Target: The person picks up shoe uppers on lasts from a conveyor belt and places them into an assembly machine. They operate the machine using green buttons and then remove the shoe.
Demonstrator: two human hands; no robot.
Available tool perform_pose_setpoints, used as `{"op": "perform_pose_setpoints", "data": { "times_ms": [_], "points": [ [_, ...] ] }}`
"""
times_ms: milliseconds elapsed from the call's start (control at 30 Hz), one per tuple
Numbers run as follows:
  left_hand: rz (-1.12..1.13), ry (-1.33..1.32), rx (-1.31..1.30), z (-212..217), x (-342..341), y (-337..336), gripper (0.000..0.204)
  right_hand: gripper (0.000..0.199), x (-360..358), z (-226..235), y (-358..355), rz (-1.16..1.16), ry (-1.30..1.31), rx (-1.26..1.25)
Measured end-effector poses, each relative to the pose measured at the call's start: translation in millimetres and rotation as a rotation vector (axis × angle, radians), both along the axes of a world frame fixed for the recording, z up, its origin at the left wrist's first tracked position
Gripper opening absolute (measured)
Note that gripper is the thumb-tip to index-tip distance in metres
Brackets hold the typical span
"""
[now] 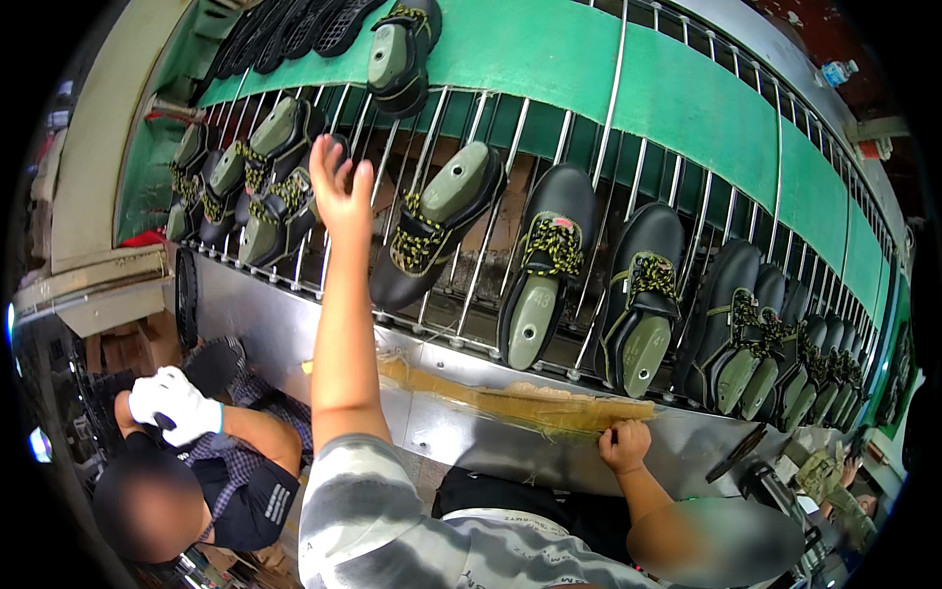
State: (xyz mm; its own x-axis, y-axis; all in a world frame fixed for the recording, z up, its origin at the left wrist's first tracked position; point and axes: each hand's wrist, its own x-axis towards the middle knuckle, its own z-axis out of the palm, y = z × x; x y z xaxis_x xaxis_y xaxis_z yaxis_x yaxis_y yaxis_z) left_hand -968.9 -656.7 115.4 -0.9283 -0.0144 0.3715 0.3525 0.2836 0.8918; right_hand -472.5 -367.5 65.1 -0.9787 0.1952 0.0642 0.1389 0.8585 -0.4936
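Note:
My left hand [341, 194] reaches over the metal-rod rack, fingers raised and apart, with nothing in it. Beside it, on its left, black shoes with yellow-and-black laces [280, 211] lie bunched on the rods. To its right a black shoe [432, 226] lies tilted, a green shoe last [456, 185] filling its opening. Farther right, another black shoe [549, 250] lies toe away from me. My right hand [625, 446] is curled into a fist at the right end of a brown cardboard strip [510, 407] along the steel front. Whatever its fingers may hold is hidden.
More lasted shoes line the rack to the right [736, 324]. A single shoe [400, 59] and dark soles [314, 29] lie on the green band [549, 49] behind. At lower left sits a co-worker with a white glove [177, 404]; a dark sole [214, 367] is beside it.

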Motion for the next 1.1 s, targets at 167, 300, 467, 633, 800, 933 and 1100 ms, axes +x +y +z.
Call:
{"op": "perform_pose_setpoints", "data": {
  "times_ms": [167,300,467,633,800,933,1100],
  "points": [
    [0.103,-0.167,-0.389,-52.9,-128.4,23.3,0.109,0.013,-4.8,0.7,-1.2,0.002,-0.006,-0.002],
    [-0.139,-0.271,-0.039,-50.4,-171.7,37.0,0.073,0.014,-5.8,4.8,-4.3,-0.01,0.008,0.0],
    [-0.115,-0.496,0.059,-30.4,-186.3,35.7,0.044,0.016,-3.4,2.1,-5.0,-0.012,0.022,-0.003],
    [-0.125,-0.844,0.588,-5.2,-170.6,31.9,0.038,0.015,-6.5,3.8,-7.0,-0.046,0.059,-0.019],
    [-0.277,-0.618,0.929,28.7,-42.8,43.9,0.057,0.014,-9.1,9.1,-7.9,-0.073,0.083,-0.004],
    [-0.135,-0.417,0.972,63.2,77.2,12.2,0.071,0.014,-3.8,5.8,-12.7,-0.101,0.111,0.06],
    [-0.457,-0.546,1.188,68.7,247.5,-26.2,0.095,0.014,4.3,4.9,-17.8,-0.121,0.159,0.062]
  ]
}}
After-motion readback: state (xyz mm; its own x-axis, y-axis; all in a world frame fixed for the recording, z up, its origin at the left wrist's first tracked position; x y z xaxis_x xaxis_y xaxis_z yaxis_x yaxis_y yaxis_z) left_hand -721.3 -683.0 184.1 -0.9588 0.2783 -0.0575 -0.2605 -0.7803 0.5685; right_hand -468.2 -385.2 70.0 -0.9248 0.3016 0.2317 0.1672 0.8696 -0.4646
